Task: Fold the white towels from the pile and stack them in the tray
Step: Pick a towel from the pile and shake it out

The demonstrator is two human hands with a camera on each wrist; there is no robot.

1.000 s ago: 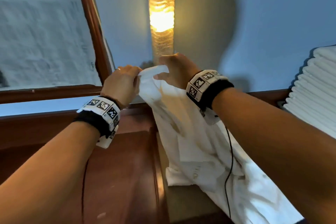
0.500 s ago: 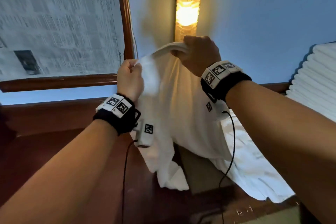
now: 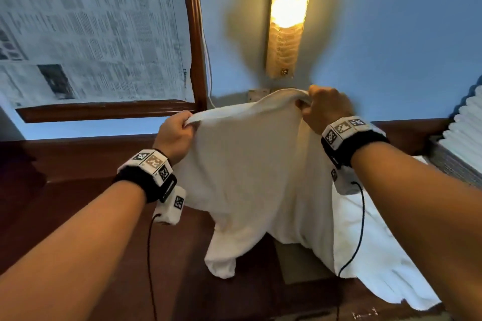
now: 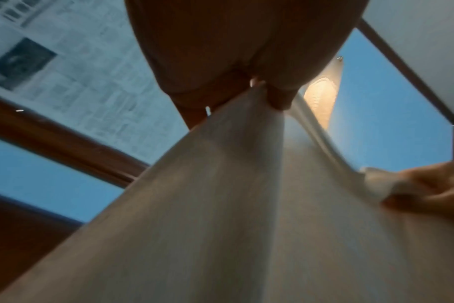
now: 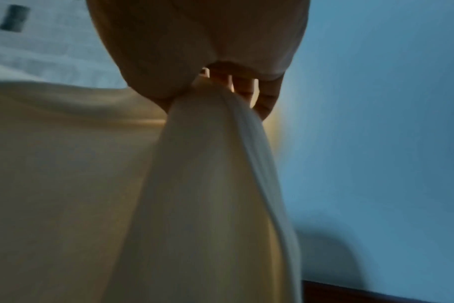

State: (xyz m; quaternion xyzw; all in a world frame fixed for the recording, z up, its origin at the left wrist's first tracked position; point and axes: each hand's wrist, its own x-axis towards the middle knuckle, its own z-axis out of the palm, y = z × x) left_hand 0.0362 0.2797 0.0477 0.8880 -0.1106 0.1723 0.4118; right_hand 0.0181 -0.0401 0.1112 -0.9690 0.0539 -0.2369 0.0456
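The head view shows both hands at once: the left hand (image 3: 175, 135) and the right hand (image 3: 324, 109) each pinch the top edge of one white cotton towel (image 3: 250, 180), held up at mid-frame so it hangs in front of the dark brown wooden table (image 3: 86, 206). Its lower end droops to the table at lower centre. Only the wrist views show each grip closely. In the left wrist view, thumb and fingers close tight on a bunched corner. In the right wrist view, the fingers (image 5: 242, 88) curl round a gathered fold, though blur hides the exact finger placing.

A second loose white cloth (image 3: 378, 263) lies spread at lower right, partly behind the right forearm. At the right edge a stack of folded white towels (image 3: 467, 130) rises; its count is unclear from here. Behind the held towel are a lit amber wall lamp (image 3: 288, 13) at upper centre and a wood-framed newspaper-covered pane (image 3: 91, 28) at upper left.
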